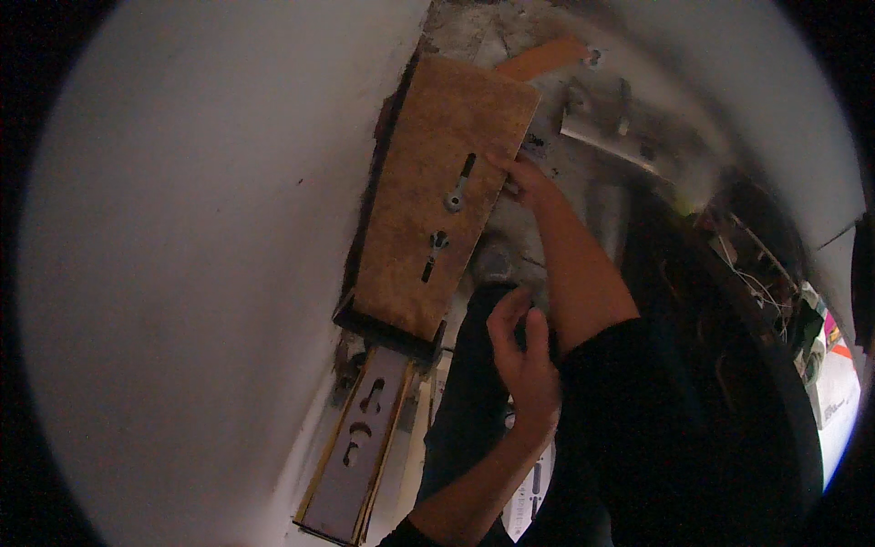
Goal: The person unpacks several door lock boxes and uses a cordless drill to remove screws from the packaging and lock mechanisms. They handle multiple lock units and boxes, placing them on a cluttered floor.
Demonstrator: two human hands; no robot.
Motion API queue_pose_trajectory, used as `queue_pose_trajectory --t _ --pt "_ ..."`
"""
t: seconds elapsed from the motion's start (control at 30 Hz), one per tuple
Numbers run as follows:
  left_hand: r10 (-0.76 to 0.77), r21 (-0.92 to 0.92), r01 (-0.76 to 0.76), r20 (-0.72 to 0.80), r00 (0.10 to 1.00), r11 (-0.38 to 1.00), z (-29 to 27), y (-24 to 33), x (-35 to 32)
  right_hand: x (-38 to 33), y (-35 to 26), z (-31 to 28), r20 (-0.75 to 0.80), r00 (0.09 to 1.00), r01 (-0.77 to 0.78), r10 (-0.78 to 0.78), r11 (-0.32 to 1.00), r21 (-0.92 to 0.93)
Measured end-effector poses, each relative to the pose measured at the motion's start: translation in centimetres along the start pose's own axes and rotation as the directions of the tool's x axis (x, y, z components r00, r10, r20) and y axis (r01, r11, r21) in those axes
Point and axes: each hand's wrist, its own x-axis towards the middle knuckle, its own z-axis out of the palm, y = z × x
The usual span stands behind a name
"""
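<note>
- Board (406,205), brown, is by the white wall (182,273), with metal bits (454,201) in its two slots (468,166).
- Right hand (523,178) holds the board's right edge, thumb on top, fingers bent.
- Left hand (523,365) is half open and holds nothing, near the board's lower right.
- Long panel (375,433) with holes sits below the board.
- Orange strip (544,59) is at the top.

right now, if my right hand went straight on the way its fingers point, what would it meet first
The long, flat brown board: your right hand already overlaps its edge. Straight on across its face, the upper narrow black slot seems next, though depth is unclear.
</note>
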Motion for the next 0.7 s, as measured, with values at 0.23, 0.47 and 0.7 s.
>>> queue_pose_trajectory --t 0.23,0.47,0.7 --pt "0.217 0.049 -0.216 -0.034 0.975 0.975 -0.8 -2.3 0.8 -8.4 1.4 1.0 0.128 0.976 0.189 -0.177 0.978 -0.088" --pt "0.801 0.508 -0.693 0.009 0.598 0.512 -6.6 2.8 -1.6 -22.1 6.9 3.1 0.063 0.924 0.381 -0.376 0.919 -0.105" --pt "0.696 0.703 -0.554 0.118 0.708 0.445 -13.1 12.2 -1.6 -31.5 17.0 7.2 0.107 0.980 0.112 -0.169 0.907 0.406"
